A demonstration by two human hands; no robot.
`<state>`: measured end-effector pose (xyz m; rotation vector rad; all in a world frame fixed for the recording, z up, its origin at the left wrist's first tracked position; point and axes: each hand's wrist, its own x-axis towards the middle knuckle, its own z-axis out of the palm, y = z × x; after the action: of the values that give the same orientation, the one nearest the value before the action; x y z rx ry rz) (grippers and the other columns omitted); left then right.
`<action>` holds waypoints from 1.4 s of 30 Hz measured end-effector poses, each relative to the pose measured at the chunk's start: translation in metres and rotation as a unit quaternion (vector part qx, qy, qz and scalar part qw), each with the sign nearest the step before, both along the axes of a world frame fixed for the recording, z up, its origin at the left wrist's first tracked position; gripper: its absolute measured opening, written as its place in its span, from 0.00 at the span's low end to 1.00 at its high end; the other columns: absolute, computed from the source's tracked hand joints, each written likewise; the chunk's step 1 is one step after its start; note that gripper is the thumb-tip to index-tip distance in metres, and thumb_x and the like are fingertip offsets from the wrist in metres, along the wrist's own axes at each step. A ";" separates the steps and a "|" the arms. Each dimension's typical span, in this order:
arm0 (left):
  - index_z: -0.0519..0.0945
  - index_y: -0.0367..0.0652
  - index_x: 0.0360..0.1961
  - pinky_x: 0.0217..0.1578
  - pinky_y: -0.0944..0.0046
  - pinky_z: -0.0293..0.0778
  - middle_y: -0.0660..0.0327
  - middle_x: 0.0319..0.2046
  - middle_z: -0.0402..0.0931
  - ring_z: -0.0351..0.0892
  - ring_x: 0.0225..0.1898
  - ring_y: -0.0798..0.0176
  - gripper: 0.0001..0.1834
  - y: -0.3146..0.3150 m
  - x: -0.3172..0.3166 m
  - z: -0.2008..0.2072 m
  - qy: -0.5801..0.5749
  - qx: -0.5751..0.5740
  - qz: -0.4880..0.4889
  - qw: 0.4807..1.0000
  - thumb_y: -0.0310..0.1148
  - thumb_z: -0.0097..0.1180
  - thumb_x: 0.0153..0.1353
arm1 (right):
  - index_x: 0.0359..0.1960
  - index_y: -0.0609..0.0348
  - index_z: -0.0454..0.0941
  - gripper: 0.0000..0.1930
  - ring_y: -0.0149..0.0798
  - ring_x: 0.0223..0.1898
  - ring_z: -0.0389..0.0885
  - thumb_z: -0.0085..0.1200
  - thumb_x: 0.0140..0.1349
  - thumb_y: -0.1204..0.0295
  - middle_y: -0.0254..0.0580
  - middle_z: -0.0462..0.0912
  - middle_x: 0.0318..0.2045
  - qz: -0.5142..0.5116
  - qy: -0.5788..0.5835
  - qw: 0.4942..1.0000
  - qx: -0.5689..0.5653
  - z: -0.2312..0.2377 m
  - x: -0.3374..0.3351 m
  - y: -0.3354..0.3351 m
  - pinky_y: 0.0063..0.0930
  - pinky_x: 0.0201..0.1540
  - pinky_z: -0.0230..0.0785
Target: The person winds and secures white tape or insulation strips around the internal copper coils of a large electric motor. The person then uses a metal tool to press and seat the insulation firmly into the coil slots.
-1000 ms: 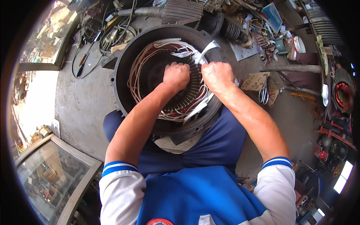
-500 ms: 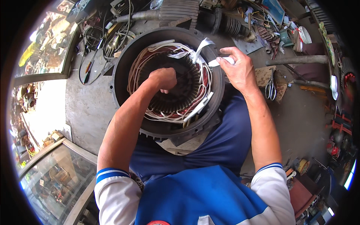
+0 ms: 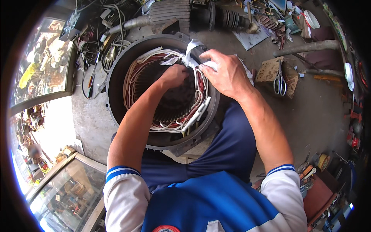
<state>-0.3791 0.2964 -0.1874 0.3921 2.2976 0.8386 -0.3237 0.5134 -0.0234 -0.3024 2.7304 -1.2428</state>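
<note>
At 12 o'clock on the round grey motor stator [image 3: 116,116], the right hand [image 3: 228,73] pinched white tape [image 3: 190,54] taut while the left hand [image 3: 174,75], fingers curled shut, steadied the copper windings [image 3: 195,91].

Open bore inside stator [image 3: 116,100], ringed by windings [image 3: 195,104], half filled by left hand [image 3: 174,75]. Right hand [image 3: 228,73] and white tape [image 3: 192,52] block far rim. Bare floor [image 3: 309,116] right, past scissors [image 3: 279,82]. Cables [image 3: 94,58] crowd left.
</note>
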 end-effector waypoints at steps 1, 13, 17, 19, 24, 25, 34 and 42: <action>0.86 0.37 0.45 0.51 0.47 0.78 0.41 0.45 0.84 0.85 0.48 0.40 0.16 -0.004 0.004 0.000 0.033 0.004 -0.006 0.999 0.36 0.55 0.64 | 0.50 0.60 0.82 0.14 0.54 0.42 0.90 0.64 0.64 0.70 0.59 0.88 0.36 0.004 -0.005 1.000 -0.004 -0.001 0.001 0.000 0.40 0.43 0.80; 0.84 0.41 0.47 0.49 0.42 0.79 0.38 0.40 0.85 0.85 0.46 0.36 0.16 -0.076 0.090 0.120 0.114 -0.280 0.032 0.953 0.32 0.48 0.65 | 0.50 0.60 0.83 0.16 0.44 0.31 0.85 0.65 0.65 0.65 0.45 0.85 0.27 -0.056 0.024 0.998 0.026 -0.005 -0.006 0.013 0.37 0.39 0.76; 0.79 0.43 0.46 0.37 0.42 0.79 0.41 0.29 0.84 0.85 0.34 0.37 0.10 -0.131 0.170 0.200 0.184 -0.272 0.084 0.941 0.32 0.49 0.68 | 0.51 0.57 0.81 0.16 0.58 0.47 0.86 0.59 0.67 0.63 0.52 0.87 0.42 -0.046 0.043 0.980 0.188 0.001 -0.001 0.014 0.50 0.53 0.76; 0.78 0.44 0.46 0.35 0.43 0.78 0.44 0.27 0.83 0.84 0.32 0.37 0.08 -0.168 0.219 0.218 0.220 -0.244 0.155 0.932 0.29 0.51 0.68 | 0.49 0.57 0.81 0.15 0.59 0.45 0.86 0.60 0.66 0.63 0.51 0.86 0.41 -0.011 0.116 0.972 0.202 0.001 0.007 0.002 0.50 0.53 0.77; 0.77 0.44 0.49 0.31 0.46 0.76 0.46 0.25 0.81 0.83 0.28 0.41 0.08 -0.251 0.346 0.243 0.286 -0.317 0.300 0.853 0.25 0.52 0.71 | 0.37 0.62 0.79 0.07 0.58 0.37 0.87 0.56 0.63 0.70 0.50 0.85 0.31 0.167 0.125 0.943 0.259 -0.003 0.027 -0.090 0.54 0.41 0.79; 0.77 0.44 0.51 0.30 0.47 0.75 0.47 0.25 0.81 0.82 0.28 0.42 0.08 -0.267 0.375 0.252 0.317 -0.337 0.323 0.826 0.26 0.52 0.72 | 0.36 0.61 0.80 0.06 0.57 0.35 0.88 0.53 0.62 0.72 0.50 0.86 0.28 0.197 0.107 0.927 0.301 -0.019 0.027 -0.107 0.53 0.39 0.80; 0.74 0.39 0.42 0.43 0.66 0.75 0.58 0.36 0.77 0.76 0.37 0.65 0.04 -0.400 0.537 0.203 0.388 0.088 0.611 0.684 0.23 0.48 0.71 | 0.29 0.58 0.83 0.10 0.53 0.29 0.89 0.50 0.63 0.70 0.53 0.87 0.28 0.241 0.197 0.915 0.256 -0.060 0.053 -0.165 0.47 0.33 0.81; 0.66 0.40 0.71 0.62 0.60 0.69 0.54 0.58 0.75 0.74 0.60 0.58 0.36 -0.159 0.356 0.176 0.205 0.225 0.455 0.837 0.34 0.65 0.65 | 0.23 0.58 0.78 0.08 0.47 0.24 0.86 0.62 0.54 0.69 0.45 0.81 0.21 0.395 0.328 0.845 -0.149 0.123 0.209 -0.264 0.41 0.28 0.79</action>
<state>-0.0232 0.1376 -0.0111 -0.4498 2.6492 1.9389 -0.1145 0.2490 0.0998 -1.9609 2.2884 -1.4224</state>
